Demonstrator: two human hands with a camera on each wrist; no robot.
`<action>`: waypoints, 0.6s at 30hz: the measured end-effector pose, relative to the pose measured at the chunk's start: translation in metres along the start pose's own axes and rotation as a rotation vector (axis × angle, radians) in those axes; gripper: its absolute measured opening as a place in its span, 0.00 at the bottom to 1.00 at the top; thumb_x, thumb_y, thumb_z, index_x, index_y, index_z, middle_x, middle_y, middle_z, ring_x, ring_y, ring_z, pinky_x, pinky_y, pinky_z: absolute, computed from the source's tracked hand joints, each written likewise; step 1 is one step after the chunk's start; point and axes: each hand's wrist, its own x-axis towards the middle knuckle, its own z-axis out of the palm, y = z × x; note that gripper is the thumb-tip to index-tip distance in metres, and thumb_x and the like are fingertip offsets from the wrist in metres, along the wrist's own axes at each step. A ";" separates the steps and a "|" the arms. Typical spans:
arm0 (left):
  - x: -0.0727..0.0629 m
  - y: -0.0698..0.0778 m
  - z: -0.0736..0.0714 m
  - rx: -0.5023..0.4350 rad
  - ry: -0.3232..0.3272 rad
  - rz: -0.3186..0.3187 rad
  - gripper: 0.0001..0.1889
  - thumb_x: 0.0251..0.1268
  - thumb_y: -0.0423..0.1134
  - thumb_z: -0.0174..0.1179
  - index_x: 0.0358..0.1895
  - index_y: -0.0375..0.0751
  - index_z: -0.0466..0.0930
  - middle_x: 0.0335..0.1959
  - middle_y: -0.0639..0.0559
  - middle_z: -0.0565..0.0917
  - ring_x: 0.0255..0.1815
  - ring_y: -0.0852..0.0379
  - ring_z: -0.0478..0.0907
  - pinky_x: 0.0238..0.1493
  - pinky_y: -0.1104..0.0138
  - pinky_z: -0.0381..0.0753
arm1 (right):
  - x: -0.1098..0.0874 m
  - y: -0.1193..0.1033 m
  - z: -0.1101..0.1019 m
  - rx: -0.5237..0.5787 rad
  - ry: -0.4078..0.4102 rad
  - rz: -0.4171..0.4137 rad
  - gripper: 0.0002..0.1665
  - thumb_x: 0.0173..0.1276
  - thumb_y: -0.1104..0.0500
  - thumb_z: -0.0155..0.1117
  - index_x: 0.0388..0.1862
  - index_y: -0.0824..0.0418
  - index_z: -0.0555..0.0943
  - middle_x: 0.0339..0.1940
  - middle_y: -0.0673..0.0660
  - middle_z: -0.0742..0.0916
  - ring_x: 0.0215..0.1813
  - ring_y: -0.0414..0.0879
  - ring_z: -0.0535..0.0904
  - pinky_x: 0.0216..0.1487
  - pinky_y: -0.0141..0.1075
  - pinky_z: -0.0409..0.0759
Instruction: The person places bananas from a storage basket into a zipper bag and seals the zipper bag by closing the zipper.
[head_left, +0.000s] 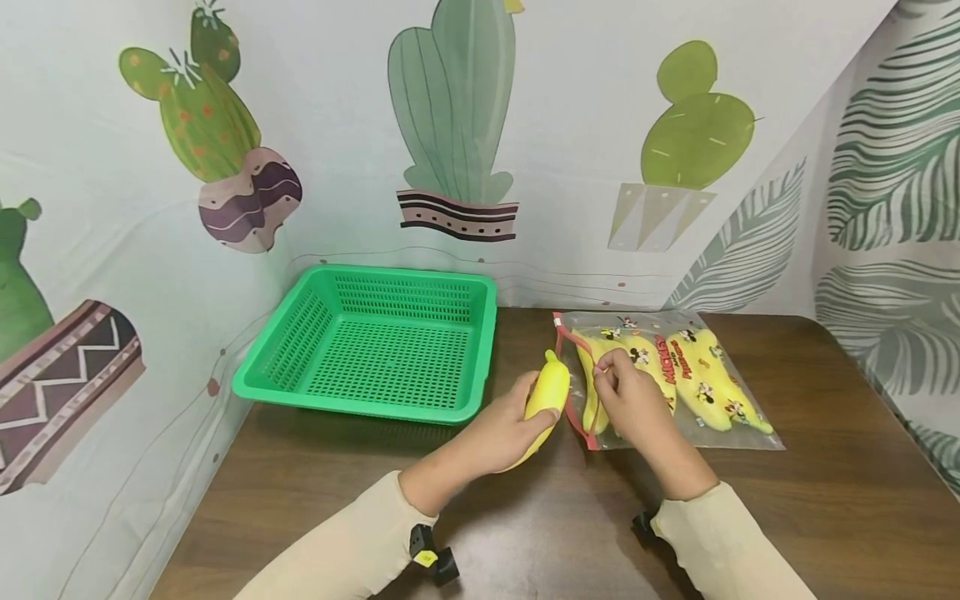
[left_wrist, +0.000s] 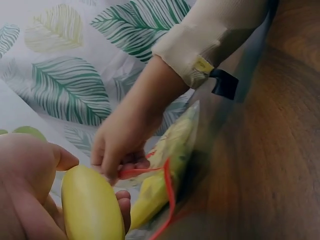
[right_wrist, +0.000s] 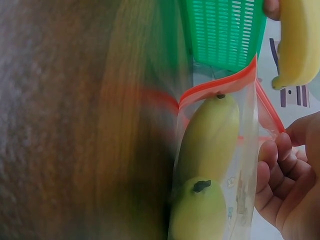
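My left hand (head_left: 498, 429) grips a yellow banana (head_left: 551, 387) round its middle, its stem end pointing up and away. The banana is between the green basket and a clear zip bag (head_left: 757, 437) printed with "Mickey and Friends". At the bag's mouth, my right hand (head_left: 637, 400) pinches the red zip edge (right_wrist: 270, 107) between thumb and fingers, and the mouth gapes. Inside the bag lie several yellow banana-like fruits (right_wrist: 212, 135), two showing dark tips in the right wrist view. The left wrist view shows the banana (left_wrist: 92, 205) close up, in front of the bag.
A green plastic basket (head_left: 360, 407) with slotted walls and nothing in it stands at the back left of the brown wooden table (head_left: 540, 533). Behind the table hangs a cloth (head_left: 570, 167) printed with cacti and leaves.
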 end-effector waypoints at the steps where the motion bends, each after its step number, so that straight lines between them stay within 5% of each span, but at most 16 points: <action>1: 0.002 -0.001 0.002 -0.014 0.003 -0.004 0.35 0.73 0.54 0.52 0.77 0.45 0.56 0.56 0.48 0.79 0.49 0.56 0.78 0.52 0.61 0.79 | 0.000 0.000 0.000 0.001 -0.001 0.002 0.08 0.79 0.58 0.51 0.47 0.62 0.73 0.20 0.52 0.75 0.16 0.42 0.67 0.21 0.35 0.66; 13: 0.033 -0.013 0.019 -0.181 0.044 -0.061 0.33 0.72 0.47 0.43 0.79 0.45 0.53 0.62 0.46 0.75 0.57 0.53 0.72 0.64 0.55 0.73 | 0.000 0.000 0.000 0.001 -0.006 0.005 0.08 0.78 0.58 0.51 0.47 0.62 0.73 0.20 0.53 0.75 0.16 0.43 0.67 0.21 0.35 0.66; 18: 0.045 -0.019 0.025 -0.245 0.062 -0.108 0.36 0.72 0.47 0.49 0.80 0.44 0.52 0.61 0.44 0.76 0.56 0.53 0.75 0.62 0.55 0.75 | -0.001 -0.001 -0.001 0.004 -0.025 0.015 0.10 0.79 0.56 0.50 0.49 0.62 0.72 0.21 0.53 0.75 0.16 0.44 0.68 0.20 0.36 0.67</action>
